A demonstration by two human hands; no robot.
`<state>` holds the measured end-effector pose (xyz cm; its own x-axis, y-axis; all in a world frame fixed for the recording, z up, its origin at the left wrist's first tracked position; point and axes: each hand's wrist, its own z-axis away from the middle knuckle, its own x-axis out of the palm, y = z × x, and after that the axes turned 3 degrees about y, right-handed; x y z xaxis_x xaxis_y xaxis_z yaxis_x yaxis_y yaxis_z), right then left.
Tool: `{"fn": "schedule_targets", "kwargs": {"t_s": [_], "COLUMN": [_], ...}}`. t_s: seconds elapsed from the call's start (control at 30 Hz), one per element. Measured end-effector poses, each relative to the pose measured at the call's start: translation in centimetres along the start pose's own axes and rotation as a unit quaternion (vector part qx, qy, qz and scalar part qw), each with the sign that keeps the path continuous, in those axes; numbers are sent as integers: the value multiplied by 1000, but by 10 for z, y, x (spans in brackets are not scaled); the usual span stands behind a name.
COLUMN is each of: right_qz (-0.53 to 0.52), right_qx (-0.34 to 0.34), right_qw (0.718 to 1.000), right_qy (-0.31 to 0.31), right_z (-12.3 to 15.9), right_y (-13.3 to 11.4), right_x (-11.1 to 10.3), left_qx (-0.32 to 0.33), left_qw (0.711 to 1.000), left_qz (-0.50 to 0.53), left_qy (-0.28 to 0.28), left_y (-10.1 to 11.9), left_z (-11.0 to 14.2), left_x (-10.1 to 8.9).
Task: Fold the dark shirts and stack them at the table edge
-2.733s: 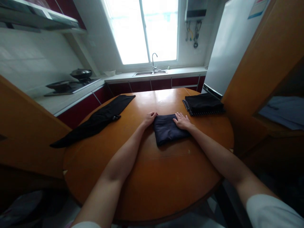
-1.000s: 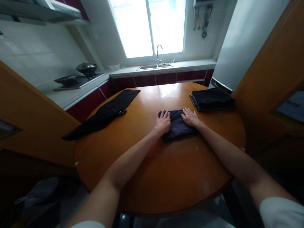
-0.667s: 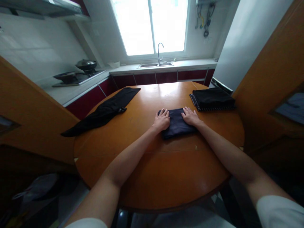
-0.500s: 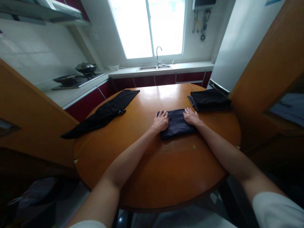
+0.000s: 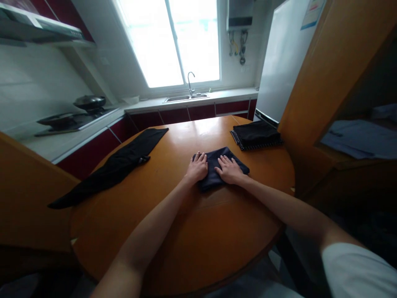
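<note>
A dark navy folded garment lies flat on the round wooden table. On its left side my left hand rests with the fingers stretched out. My right hand presses flat on the middle of it, fingers spread. Both palms face down on the cloth, and neither hand grips it. The exact kind of the garment cannot be made out in its folded form.
Black trousers-like clothing lies lengthwise along the table's left side, one end over the edge. A stack of folded black cloth sits at the back right. Beyond are a sink, a stove with a pan and a fridge.
My right hand has slid left and nearer to my left hand on the folded garment, which now lies turned at an angle. The whole view has shifted to the right and tilted up slightly.
</note>
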<state>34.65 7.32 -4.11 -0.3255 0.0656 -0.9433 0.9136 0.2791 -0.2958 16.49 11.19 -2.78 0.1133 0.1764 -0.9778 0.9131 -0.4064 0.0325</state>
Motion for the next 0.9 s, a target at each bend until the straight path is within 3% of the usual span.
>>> {"fn": "schedule_targets", "kwargs": {"t_s": [0.2, 0.33, 0.43, 0.6, 0.73, 0.9], "right_qz": [-50, -162, -176, -179, -199, -269], "right_qx": [106, 150, 180, 241, 277, 304], "right_qw": [993, 973, 966, 954, 939, 909], "right_qy": [25, 63, 58, 11, -33, -95], "right_z": [23, 7, -15, -40, -45, -43], "right_y": [63, 85, 86, 73, 63, 59], "right_x": [-16, -32, -43, -55, -63, -76], "left_qx": [-5, -2, 73, 188, 198, 255], "left_qw": [1000, 999, 997, 980, 979, 960], "left_qz": [3, -16, 15, 56, 28, 59], "left_qy": [0, 29, 34, -20, 40, 97], "left_y": [2, 20, 49, 85, 89, 99], "left_z": [1, 5, 18, 57, 86, 104], "left_x": [-5, -15, -19, -12, -11, -30]}}
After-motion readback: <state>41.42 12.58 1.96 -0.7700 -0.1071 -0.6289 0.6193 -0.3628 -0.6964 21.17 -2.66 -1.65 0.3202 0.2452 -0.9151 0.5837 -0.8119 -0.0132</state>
